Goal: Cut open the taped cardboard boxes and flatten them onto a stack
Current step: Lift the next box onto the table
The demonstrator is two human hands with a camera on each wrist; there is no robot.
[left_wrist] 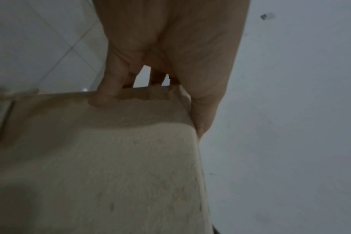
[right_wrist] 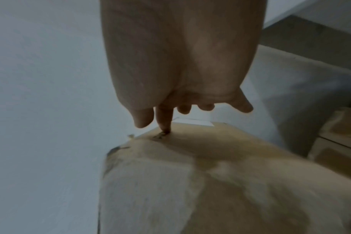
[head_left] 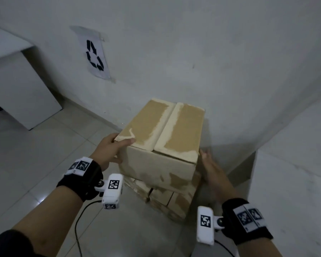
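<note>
A brown cardboard box [head_left: 163,130] with torn pale strips along its closed top seam sits tilted on lower cardboard boxes [head_left: 167,199] against the wall. My left hand [head_left: 109,147] grips its near-left corner, thumb on the top face and fingers down the left side. In the left wrist view my left hand [left_wrist: 170,47] curls its fingers over the edge of the box [left_wrist: 110,158]. My right hand [head_left: 209,167] lies flat with straight fingers along the box's right side. In the right wrist view that right hand [right_wrist: 180,63] touches the box [right_wrist: 210,182] with one fingertip.
A recycling sign [head_left: 95,56] is taped to the white wall. A white cabinet [head_left: 17,80] stands at the left and a white block [head_left: 289,182] at the right, close to the boxes. A black cable [head_left: 80,219] trails over the tiled floor. Another cardboard box [right_wrist: 339,139] shows beside the held one.
</note>
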